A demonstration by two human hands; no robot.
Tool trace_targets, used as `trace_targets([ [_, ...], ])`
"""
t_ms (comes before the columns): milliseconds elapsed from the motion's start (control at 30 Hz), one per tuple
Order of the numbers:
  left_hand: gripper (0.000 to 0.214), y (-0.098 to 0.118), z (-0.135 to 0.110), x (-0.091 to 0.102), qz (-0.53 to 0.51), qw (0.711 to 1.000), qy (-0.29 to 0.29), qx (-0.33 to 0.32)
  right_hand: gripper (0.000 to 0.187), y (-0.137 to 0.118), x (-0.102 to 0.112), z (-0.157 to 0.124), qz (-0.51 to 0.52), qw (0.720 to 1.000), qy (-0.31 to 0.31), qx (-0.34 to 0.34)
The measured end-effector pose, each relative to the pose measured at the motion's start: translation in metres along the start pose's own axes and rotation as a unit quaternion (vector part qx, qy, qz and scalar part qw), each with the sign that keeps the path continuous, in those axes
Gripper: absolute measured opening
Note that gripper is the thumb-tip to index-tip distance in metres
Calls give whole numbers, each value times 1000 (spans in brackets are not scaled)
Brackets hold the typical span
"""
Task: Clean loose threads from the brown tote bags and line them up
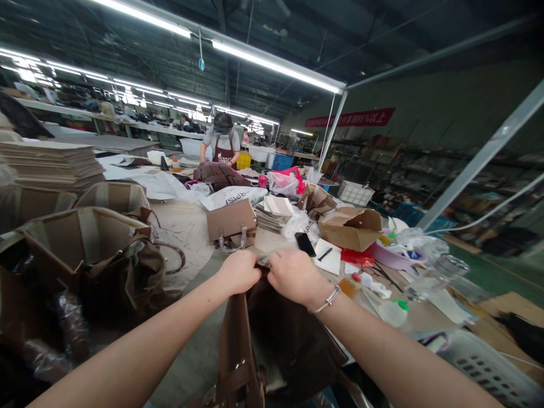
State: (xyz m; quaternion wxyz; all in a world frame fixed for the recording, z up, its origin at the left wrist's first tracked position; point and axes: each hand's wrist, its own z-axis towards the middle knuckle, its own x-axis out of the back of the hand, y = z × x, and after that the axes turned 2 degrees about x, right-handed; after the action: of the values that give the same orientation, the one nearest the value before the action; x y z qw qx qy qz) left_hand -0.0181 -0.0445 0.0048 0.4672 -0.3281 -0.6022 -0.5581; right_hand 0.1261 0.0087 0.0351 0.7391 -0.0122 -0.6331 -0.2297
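A dark brown handbag (293,340) stands in front of me at the near edge of the table, its inside dark. My left hand (240,272) is closed on the bag's far top edge. Right beside it, my right hand (293,275), with a bracelet at the wrist, pinches the same edge. The fingertips nearly meet, and the bit of material between them is partly hidden. Just beyond the hands lies a smaller brown bag (232,221) with a plastic-wrapped handle.
Several open brown bags (93,221) crowd the left, before a stack of brown sheets (51,164). Rightward are a phone (305,243), a pen on white paper (325,254), a cardboard box (351,226), a glue bottle (351,285) and a basket (484,362). A co-worker (221,141) stands across the table.
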Motion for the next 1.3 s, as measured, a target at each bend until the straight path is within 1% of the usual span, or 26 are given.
trace_targets([
  [67,27,-1,-1,1,-7,1000,2,-14,9,12,-11,-9,68,992,34,-99],
  [100,29,-1,-1,1,-8,1000,3,-18,11,19,-17,-15,110,981,48,-150],
  [167,30,-1,-2,1,-5,1000,8,-18,17,36,-29,-27,203,944,68,-250],
  [233,31,-1,-1,1,-2,1000,11,-18,17,50,-37,-39,302,892,85,-326],
  [267,31,-1,-1,1,0,1000,12,-18,16,55,-39,-43,354,865,91,-344],
  [300,31,-1,-1,1,2,1000,13,-17,19,58,-40,-46,406,840,93,-348],
  [333,31,0,-1,0,3,1000,14,-15,26,58,-39,-48,452,820,92,-339],
  [367,31,-1,-1,0,4,1000,13,-12,34,58,-37,-48,489,807,89,-320],
  [400,31,-1,-1,0,4,1000,13,-11,39,56,-35,-47,510,803,87,-295],
  [433,30,-1,-1,-1,3,1000,13,-11,39,53,-34,-44,516,809,91,-266],
  [500,30,0,-1,-1,1,1000,15,-14,32,48,-31,-36,493,833,111,-225],
  [567,30,0,-1,-1,2,1000,20,-17,28,44,-30,-27,465,847,130,-224],
  [633,29,1,-1,0,5,1000,20,-13,28,39,-29,-19,453,850,135,-230],
  [667,29,2,-1,0,5,1000,19,-11,27,37,-28,-16,449,855,132,-221],
  [733,28,2,-1,1,1,1000,14,-8,26,32,-24,-12,438,873,116,-178],
  [800,28,2,-1,1,-4,1000,8,-6,29,27,-20,-11,426,891,90,-128],
  [867,29,2,-1,1,-5,1000,5,-9,31,23,-18,-11,398,909,78,-99],
  [1000,29,1,0,-1,-2,1000,6,-23,17,18,-17,-9,295,948,80,-89],
  [1100,27,0,1,-2,5,1000,15,-20,14,12,-16,-5,223,966,78,-105],
  [1167,26,0,1,-1,3,1000,10,-17,15,8,-18,-3,217,964,92,-121],
  [1200,26,-1,0,-1,-2,1000,3,-17,15,8,-19,-3,240,956,102,-132],
  [1233,26,0,0,0,-9,1000,-4,-17,15,8,-22,-3,282,942,109,-148],
  [1267,26,0,-1,1,-15,1000,-9,-17,15,9,-26,-5,339,919,107,-171],
  [1300,27,0,-1,2,-20,1000,-12,-16,15,12,-30,-7,407,885,98,-203],
])
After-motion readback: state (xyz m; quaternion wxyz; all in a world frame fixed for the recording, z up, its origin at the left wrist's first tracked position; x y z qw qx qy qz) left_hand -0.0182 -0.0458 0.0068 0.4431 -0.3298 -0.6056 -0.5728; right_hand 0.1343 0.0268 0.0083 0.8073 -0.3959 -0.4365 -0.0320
